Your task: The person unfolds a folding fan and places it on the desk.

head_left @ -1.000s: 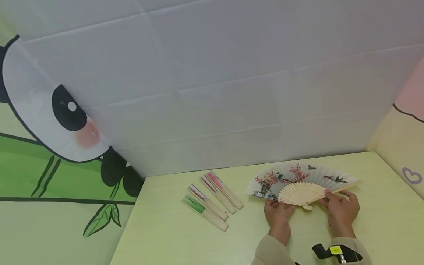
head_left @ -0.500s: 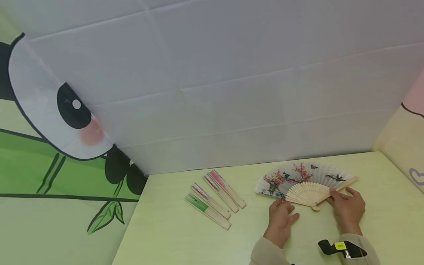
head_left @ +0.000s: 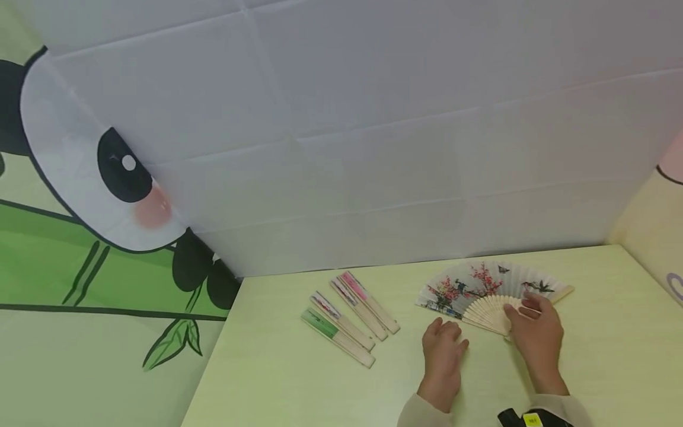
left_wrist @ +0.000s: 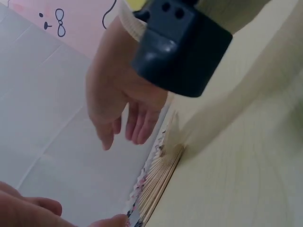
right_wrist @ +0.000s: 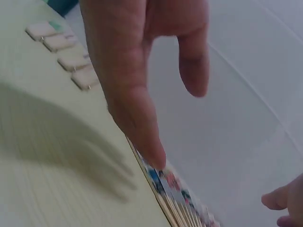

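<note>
Already, one white, blossom-printed folding fan [head_left: 488,287] lies spread on the pale-yellow table [head_left: 267,385] below the loose, empty right hand [head_left: 536,332]; the left hand [head_left: 443,356] hangs relaxed nearby; four slim, pale-ribbed fans [head_left: 342,321] lie unopened.

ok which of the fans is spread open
The white paper fan with red blossoms, nearest the right hand; the other four slim, wooden-ribbed fans lie folded.
</note>
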{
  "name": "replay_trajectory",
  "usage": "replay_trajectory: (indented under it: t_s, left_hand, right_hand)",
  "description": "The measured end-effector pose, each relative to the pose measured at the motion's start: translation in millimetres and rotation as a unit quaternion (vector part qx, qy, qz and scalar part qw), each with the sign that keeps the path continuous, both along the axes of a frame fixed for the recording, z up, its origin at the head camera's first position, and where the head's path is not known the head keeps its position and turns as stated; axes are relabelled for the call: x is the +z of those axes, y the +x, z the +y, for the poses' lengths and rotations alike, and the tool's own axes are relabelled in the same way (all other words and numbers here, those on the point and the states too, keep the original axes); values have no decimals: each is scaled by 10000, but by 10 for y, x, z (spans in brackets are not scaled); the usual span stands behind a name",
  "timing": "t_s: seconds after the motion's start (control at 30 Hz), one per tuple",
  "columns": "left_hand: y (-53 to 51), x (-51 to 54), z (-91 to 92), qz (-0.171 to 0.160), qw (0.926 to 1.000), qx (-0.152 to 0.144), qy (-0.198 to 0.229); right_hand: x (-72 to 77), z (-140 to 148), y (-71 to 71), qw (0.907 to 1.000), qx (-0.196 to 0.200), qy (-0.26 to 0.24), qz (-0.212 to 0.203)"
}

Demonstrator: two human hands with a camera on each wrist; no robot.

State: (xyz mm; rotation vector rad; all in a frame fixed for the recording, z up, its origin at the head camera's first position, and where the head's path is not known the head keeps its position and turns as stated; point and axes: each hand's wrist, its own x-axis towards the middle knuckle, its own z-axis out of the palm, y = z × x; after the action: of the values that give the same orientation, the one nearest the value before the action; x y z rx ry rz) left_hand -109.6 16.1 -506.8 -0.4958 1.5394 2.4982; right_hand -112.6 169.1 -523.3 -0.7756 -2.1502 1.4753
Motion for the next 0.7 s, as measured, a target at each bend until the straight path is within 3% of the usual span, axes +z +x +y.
replay_trajectory:
  t_s: [0.17, 0.3, 0.7]
  left_hand:
    - [5, 66, -227, 469, 9955, 620, -550]
    - [-34, 78, -402, 793, 9866, 1113, -890]
    - [-142, 41, -825, 1070, 9688, 1915, -1153]
  right_hand:
    - [136, -481, -85, 9917, 1226, 217, 326]
    - [203, -777, -176, 9807, 1888, 349, 363]
    - [112, -1267, -365, 9644, 2485, 313, 843]
